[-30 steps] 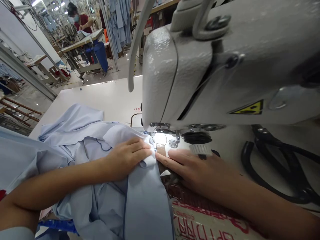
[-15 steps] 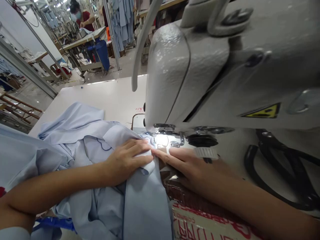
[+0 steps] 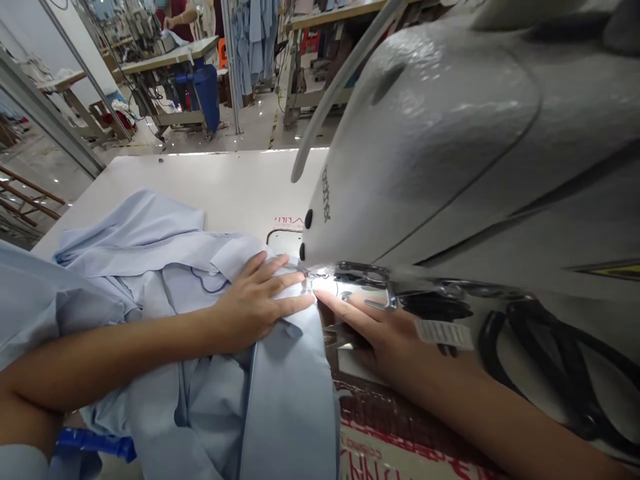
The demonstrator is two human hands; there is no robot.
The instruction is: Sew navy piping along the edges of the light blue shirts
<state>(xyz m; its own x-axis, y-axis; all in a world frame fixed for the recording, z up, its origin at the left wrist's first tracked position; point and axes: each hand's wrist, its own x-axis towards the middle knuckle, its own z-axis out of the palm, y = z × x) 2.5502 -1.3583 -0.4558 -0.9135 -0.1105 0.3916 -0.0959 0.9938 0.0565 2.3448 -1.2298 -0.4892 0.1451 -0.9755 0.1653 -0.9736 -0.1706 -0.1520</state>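
Pressing on the light blue fabric [image 3: 290, 413]: left hand [image 3: 260, 303], open and palm down, with fingers spread over the cloth and tips just beside the lit sewing area.
Right hand [image 3: 385, 333]: reaching in beneath the machine head, with index finger extended to the cloth's edge near the light; other fingers partly hidden, so impossible to tell whether open or closed.
Position of cloth: spread in loose folds over the left part of the white tabletop [image 3: 220, 183], with one smooth panel running down toward the lower edge.
Sewing machine [image 3: 425, 167]: pale grey, filling the upper right, directly above the right hand.
Pale tube [image 3: 335, 93]: curving down along the machine's left end.
Black looped object [image 3: 570, 360]: lying at far right, beyond the right forearm.
Red-lettered sheet [image 3: 370, 453]: shiny, between the smooth panel and the right forearm.
Blue plastic piece [image 3: 95, 440]: at lower left, below the folds.
Background: person in a dark red top [image 3: 183, 20], near a blue bin [image 3: 206, 97] and hanging garments [image 3: 253, 47].
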